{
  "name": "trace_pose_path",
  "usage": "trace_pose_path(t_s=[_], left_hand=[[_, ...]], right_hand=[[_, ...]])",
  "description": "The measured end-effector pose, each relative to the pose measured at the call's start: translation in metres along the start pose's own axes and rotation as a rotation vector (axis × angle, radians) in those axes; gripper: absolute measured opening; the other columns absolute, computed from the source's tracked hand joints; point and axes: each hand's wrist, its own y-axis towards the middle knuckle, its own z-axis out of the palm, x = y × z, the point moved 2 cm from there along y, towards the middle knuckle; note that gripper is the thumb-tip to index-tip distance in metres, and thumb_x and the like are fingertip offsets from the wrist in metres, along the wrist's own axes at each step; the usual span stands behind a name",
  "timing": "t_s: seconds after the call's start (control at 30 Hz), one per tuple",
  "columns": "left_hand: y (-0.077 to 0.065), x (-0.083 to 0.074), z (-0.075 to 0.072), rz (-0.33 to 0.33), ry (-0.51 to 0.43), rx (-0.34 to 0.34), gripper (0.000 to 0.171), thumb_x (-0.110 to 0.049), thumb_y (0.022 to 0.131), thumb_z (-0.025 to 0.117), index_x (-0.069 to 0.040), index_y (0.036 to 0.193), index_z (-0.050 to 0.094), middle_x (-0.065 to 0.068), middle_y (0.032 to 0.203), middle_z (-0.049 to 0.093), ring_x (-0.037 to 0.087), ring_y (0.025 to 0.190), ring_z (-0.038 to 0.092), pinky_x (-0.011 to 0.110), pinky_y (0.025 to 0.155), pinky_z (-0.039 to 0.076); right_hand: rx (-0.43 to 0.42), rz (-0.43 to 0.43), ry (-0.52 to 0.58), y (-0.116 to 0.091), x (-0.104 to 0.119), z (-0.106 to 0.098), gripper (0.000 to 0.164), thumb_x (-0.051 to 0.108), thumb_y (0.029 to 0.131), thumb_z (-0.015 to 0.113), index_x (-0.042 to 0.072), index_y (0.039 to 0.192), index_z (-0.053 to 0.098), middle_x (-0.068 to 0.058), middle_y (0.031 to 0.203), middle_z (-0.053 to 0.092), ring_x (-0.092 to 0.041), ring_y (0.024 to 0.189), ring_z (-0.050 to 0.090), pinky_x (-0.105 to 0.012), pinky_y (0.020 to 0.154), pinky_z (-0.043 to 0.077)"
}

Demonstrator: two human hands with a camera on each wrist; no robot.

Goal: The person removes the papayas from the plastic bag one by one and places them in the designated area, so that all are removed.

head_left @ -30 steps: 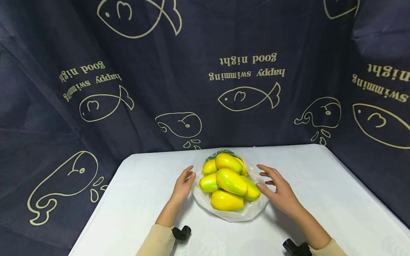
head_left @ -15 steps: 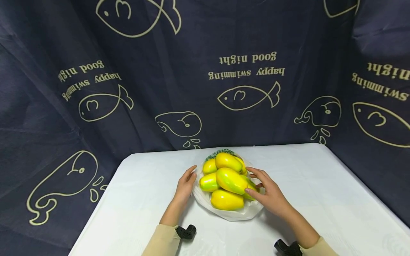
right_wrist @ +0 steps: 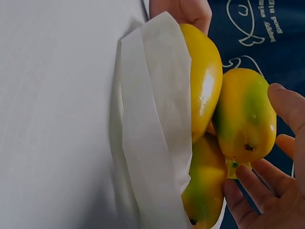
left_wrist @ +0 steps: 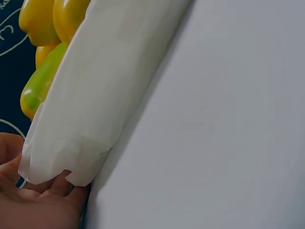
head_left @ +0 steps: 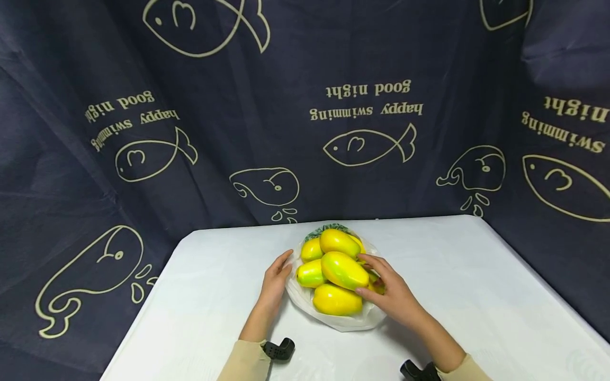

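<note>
Several yellow-green mangoes lie heaped in a white plastic bag (head_left: 340,322) whose mouth is spread out around them. The top front mango (head_left: 344,270) lies across the others. My right hand (head_left: 393,297) reaches over the bag's right side, thumb and fingers spread around that mango's right end. In the right wrist view, the thumb is at the upper edge of the mango (right_wrist: 245,114) and the fingers lie loosely beneath its end. At the bag's left side is my left hand (head_left: 273,281). In the left wrist view, its fingers (left_wrist: 59,187) touch the bag's edge and are partly hidden behind it.
A white table (head_left: 200,296) carries the bag near its far edge. Behind stands a dark blue cloth (head_left: 267,121) with fish and whale drawings. Black wrist cameras (head_left: 280,350) sit on both forearms.
My right hand has moved left, from beside the bag to around the end of the top front mango. My left hand has shifted slightly toward the bag. The mangoes stay in place.
</note>
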Motion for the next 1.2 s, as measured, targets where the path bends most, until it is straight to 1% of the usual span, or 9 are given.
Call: trace_pose_path(t_s=[0.17, 0.3, 0.47, 0.57, 0.77, 0.87, 1.03, 1.2], left_hand=[[0.0, 0.003, 0.0, 0.01, -0.013, 0.014, 0.048, -0.009, 0.102, 0.044, -0.01, 0.15, 0.044, 0.013, 0.162, 0.034, 0.032, 0.154, 0.023, 0.049, 0.127, 0.019], [0.001, 0.004, -0.001, 0.013, -0.014, 0.023, 0.046, -0.009, 0.103, 0.043, -0.011, 0.149, 0.046, 0.013, 0.162, 0.034, 0.032, 0.154, 0.023, 0.05, 0.127, 0.019], [0.001, 0.006, -0.001, 0.02, -0.012, 0.025, 0.047, -0.006, 0.102, 0.041, -0.009, 0.148, 0.047, 0.014, 0.161, 0.035, 0.032, 0.154, 0.022, 0.05, 0.127, 0.018], [0.001, 0.007, -0.002, 0.03, -0.012, 0.021, 0.047, -0.003, 0.101, 0.04, -0.006, 0.147, 0.048, 0.016, 0.16, 0.037, 0.034, 0.153, 0.024, 0.051, 0.127, 0.019], [0.0, 0.008, -0.002, 0.006, -0.026, 0.011, 0.048, -0.002, 0.099, 0.04, -0.006, 0.146, 0.05, 0.015, 0.159, 0.039, 0.031, 0.152, 0.027, 0.048, 0.127, 0.02], [0.0, 0.008, -0.002, 0.009, -0.026, 0.013, 0.049, -0.002, 0.099, 0.04, -0.005, 0.146, 0.049, 0.016, 0.159, 0.039, 0.033, 0.152, 0.026, 0.05, 0.126, 0.021], [0.0, 0.008, -0.002, -0.003, -0.021, 0.012, 0.048, -0.003, 0.099, 0.04, -0.006, 0.146, 0.05, 0.015, 0.159, 0.039, 0.032, 0.152, 0.027, 0.049, 0.127, 0.021], [0.0, 0.008, -0.001, -0.005, -0.013, 0.005, 0.048, -0.003, 0.098, 0.039, -0.005, 0.145, 0.051, 0.016, 0.157, 0.041, 0.033, 0.152, 0.027, 0.05, 0.127, 0.019]], right_hand=[[-0.001, 0.003, -0.015, 0.001, 0.001, 0.002, 0.07, 0.032, 0.086, 0.079, 0.024, 0.147, 0.047, -0.002, 0.143, 0.052, -0.024, 0.122, 0.058, -0.03, 0.09, 0.056], [0.007, 0.012, -0.024, 0.003, 0.003, 0.005, 0.07, 0.032, 0.085, 0.079, 0.025, 0.146, 0.047, -0.001, 0.143, 0.052, -0.02, 0.122, 0.058, -0.037, 0.097, 0.055], [-0.006, 0.01, -0.079, 0.005, 0.003, 0.01, 0.073, 0.03, 0.083, 0.081, 0.023, 0.147, 0.046, -0.003, 0.144, 0.053, -0.024, 0.127, 0.054, -0.052, 0.106, 0.049], [-0.01, 0.019, -0.107, 0.005, 0.002, 0.013, 0.075, 0.029, 0.082, 0.082, 0.022, 0.148, 0.045, -0.004, 0.144, 0.053, -0.027, 0.129, 0.052, -0.055, 0.106, 0.047], [-0.021, 0.057, -0.133, 0.007, 0.005, 0.017, 0.074, 0.024, 0.081, 0.083, 0.023, 0.147, 0.047, -0.003, 0.141, 0.056, -0.024, 0.124, 0.053, -0.052, 0.102, 0.048], [-0.028, 0.063, -0.141, 0.007, 0.007, 0.017, 0.073, 0.023, 0.082, 0.081, 0.023, 0.147, 0.047, -0.002, 0.14, 0.057, -0.022, 0.121, 0.053, -0.051, 0.1, 0.049], [-0.053, 0.05, -0.163, 0.006, 0.008, 0.015, 0.072, 0.021, 0.083, 0.081, 0.023, 0.147, 0.048, -0.001, 0.139, 0.059, -0.017, 0.115, 0.053, -0.046, 0.096, 0.05], [-0.092, 0.023, -0.135, 0.004, 0.008, 0.01, 0.072, 0.017, 0.081, 0.08, 0.024, 0.146, 0.049, -0.002, 0.138, 0.06, -0.017, 0.114, 0.053, -0.043, 0.093, 0.05]])
